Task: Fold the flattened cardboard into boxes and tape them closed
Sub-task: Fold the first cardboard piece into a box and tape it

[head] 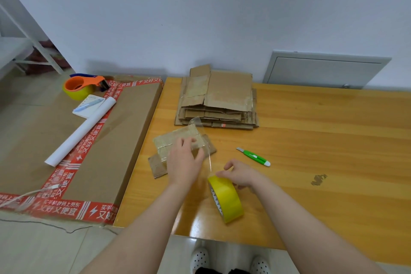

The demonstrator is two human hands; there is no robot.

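A small cardboard box [175, 140], partly wrapped in clear tape, lies on the wooden table [311, 131] in front of me. My left hand [184, 162] rests on top of it, fingers spread and pressing down. A strip of clear tape [209, 158] runs from the box to a yellow tape roll [226, 198] standing on edge near the table's front. My right hand [239, 173] pinches the top of that roll. A stack of flattened cardboard [218, 100] sits behind the box by the wall.
A green utility knife [254, 157] lies right of the box. A big brown carton [73, 140] with red printed tape stands to the left; on it are an orange tape dispenser [85, 85], a notepad with pen [89, 105] and a white paper roll [81, 132].
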